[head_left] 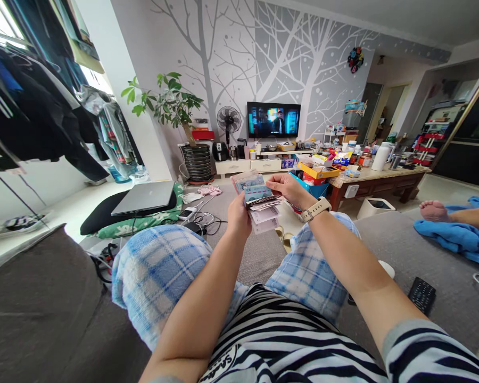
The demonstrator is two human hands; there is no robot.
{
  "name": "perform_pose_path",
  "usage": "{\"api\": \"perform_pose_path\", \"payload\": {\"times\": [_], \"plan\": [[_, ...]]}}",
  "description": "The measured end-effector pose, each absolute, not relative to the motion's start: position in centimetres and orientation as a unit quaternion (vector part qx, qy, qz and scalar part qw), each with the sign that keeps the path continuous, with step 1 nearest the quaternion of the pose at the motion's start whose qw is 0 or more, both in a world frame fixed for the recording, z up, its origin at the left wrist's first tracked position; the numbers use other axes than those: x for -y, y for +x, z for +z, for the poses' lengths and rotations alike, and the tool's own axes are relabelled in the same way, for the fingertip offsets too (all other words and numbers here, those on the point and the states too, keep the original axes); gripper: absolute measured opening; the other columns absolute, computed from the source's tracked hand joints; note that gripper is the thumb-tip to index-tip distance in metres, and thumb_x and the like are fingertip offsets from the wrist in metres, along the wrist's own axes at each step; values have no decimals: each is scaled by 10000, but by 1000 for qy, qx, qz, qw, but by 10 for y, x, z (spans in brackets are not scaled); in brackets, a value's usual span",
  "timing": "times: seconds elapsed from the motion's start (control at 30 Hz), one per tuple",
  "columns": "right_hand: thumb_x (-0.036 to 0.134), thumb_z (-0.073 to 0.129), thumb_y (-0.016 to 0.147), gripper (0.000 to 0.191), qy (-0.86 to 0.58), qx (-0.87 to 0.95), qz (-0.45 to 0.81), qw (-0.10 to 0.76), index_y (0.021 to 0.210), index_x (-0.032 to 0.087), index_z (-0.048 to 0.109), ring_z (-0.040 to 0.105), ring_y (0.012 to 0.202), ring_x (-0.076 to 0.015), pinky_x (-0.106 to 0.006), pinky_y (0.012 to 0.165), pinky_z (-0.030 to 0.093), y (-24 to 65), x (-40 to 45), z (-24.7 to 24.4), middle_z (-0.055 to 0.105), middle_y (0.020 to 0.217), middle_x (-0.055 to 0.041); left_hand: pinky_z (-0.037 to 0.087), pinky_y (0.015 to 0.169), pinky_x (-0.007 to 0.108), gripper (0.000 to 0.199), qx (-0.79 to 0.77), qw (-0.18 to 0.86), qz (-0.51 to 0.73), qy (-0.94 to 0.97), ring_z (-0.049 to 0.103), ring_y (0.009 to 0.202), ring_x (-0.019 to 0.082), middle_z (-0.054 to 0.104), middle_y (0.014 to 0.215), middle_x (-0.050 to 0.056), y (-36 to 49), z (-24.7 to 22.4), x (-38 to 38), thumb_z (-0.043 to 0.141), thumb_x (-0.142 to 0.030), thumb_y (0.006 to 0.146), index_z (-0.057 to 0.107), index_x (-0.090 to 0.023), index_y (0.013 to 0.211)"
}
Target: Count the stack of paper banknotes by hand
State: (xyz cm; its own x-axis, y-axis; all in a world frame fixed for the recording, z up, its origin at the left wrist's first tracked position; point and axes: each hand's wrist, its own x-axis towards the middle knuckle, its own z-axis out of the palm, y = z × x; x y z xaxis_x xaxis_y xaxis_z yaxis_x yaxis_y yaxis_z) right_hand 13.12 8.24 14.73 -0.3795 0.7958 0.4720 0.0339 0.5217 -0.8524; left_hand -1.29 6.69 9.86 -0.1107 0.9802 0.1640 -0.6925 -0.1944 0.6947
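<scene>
Our L hand (239,213) grips a bundle of banknotes (263,202) at its left end; our R hand (281,186), fingers drawn together, pinches the far right corner of the blue-green note (257,192) on top. The bundle is held up over the gap btwn our knees, approx. mid-scene. The blue-green note's long axis runs left to right, face tipped toward us; more notes stick up on the far left, & pale slips (265,216) hang off the near side. The dark edges in the middle are small, so we can't be sure if they're folded notes or a wallet.

Further out: watch (316,209) on our R wrist, plaid pants (163,260), laptop (143,198) on the left, remote (422,296) near right, another person's bare foot (435,211) far right, TV (273,119) on at the far wall w/ a fan (229,121) left of it.
</scene>
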Motion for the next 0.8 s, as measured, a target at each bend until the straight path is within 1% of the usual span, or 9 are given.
{"api": "perform_pose_path", "payload": {"times": [0.3, 0.63, 0.8], "plan": [[438, 672, 702, 341, -282, 731, 402, 475, 611, 150, 515, 337, 503, -66, -232, 483, 250, 131, -82, 148, 415, 541, 48, 523, 766, 356, 231, -233, 589, 708, 312, 667, 864, 259, 710, 798, 84, -13, 98, -67, 695, -279, 632, 662, -123, 799], [442, 684, 695, 347, -281, 730, 405, 474, 613, 150, 516, 351, 497, -67, -231, 480, 258, 131, -82, 148, 418, 534, 48, 537, 700, 338, 217, -253, 581, 712, 304, 671, 799, 248, 707, 761, 75, -13, 101, -63, 694, -276, 631, 673, -121, 781], [441, 685, 701, 345, -275, 730, 410, 473, 620, 151, 517, 356, 493, -67, -230, 480, 252, 131, -83, 147, 416, 532, 52, 542, 691, 332, 207, -259, 583, 711, 294, 672, 791, 244, 702, 740, 65, -12, 103, -61, 697, -267, 631, 673, -128, 782]]}}
